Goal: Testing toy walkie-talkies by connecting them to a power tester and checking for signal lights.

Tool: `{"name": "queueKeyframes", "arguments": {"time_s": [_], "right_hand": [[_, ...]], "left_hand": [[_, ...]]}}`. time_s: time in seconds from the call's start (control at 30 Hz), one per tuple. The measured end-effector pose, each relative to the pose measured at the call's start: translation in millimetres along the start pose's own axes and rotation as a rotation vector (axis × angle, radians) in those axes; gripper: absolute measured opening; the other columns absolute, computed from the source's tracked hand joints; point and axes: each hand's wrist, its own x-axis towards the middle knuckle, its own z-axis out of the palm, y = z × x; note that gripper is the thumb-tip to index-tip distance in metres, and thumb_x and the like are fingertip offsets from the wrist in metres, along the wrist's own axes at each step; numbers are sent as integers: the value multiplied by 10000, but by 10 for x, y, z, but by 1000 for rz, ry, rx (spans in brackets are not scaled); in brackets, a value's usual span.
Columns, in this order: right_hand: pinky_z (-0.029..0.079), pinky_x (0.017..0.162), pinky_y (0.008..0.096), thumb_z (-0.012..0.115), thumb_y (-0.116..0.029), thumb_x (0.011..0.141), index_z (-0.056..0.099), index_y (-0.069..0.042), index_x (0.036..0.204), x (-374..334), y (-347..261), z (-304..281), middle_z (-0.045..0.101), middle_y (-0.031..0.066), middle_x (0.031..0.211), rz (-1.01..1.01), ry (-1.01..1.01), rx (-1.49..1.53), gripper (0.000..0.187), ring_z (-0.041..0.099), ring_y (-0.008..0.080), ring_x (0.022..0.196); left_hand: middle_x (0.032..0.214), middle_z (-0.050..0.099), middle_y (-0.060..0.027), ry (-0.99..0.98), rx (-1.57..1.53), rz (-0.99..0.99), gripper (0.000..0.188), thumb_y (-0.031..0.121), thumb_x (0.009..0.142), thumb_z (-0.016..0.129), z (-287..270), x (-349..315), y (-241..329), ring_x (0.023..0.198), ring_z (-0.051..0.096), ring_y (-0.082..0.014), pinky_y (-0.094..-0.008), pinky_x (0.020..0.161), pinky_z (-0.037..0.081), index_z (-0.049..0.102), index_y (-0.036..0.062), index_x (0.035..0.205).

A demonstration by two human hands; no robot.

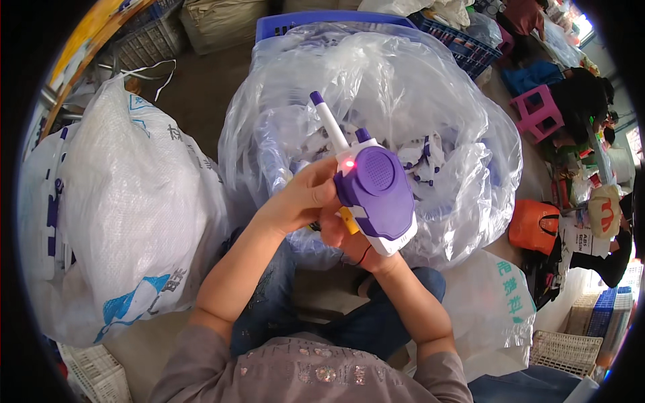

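A purple and white toy walkie-talkie (383, 185) is held up in front of me, its white antenna with a purple tip pointing up and left. A red light glows at its upper left corner. My left hand (302, 196) grips its left edge, thumb just below the light. From below, my right hand (353, 247) holds its lower part, and some of those fingers are hidden behind it. A small yellow piece (349, 220) shows between the right fingers and the casing; whether it belongs to the toy I cannot tell.
Beyond the toy stands a large clear plastic bag (470, 114) holding purple and white parts, with a blue crate (269, 27) behind it. A full white woven sack (141, 201) is at left. To the right are another white sack (477, 289), an orange bag (534, 225) and a pink stool (539, 114).
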Motion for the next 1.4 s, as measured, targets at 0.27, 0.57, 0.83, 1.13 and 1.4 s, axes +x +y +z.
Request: {"name": "queueKeyframes", "arguments": {"time_s": [0.27,0.57,0.83,1.13,1.4], "right_hand": [[509,559,284,546,-281,889,454,-48,1209,-45,-48,22,621,138,824,54,-17,-295,407,635,207,675],[403,861,287,542,-119,857,527,3,1097,-123,-408,-200,594,78,1029,-646,514,-1166,270,518,177,1031],[178,1044,503,516,-498,847,452,-55,1138,-226,-378,41,567,151,1157,-813,40,-1805,534,408,327,1217],[127,1056,507,445,-551,873,482,-51,1152,-212,-362,-17,565,134,1173,-863,114,-1765,574,421,333,1198],[281,1006,381,512,-229,899,461,-29,1183,-154,-293,-45,513,148,1199,-893,141,-1134,351,459,264,1147]], "left_hand": [[812,645,-140,-35,17,-31,717,458,746,696,-49,-43,-12,482,625,-178,-245,412,522,465,-76,1164],[1128,574,-129,345,-295,-18,464,385,940,421,-24,49,133,1063,558,-219,-382,895,454,483,20,1219],[945,638,-60,452,-113,-155,435,417,919,469,-35,87,20,846,607,-144,-287,729,480,576,49,1124],[927,645,-36,460,-59,-162,385,386,910,504,3,73,27,828,607,-119,-257,723,469,598,58,1089],[1184,551,-122,379,-210,38,461,373,952,403,27,99,69,1096,525,-199,-339,945,397,476,21,1242]]}}
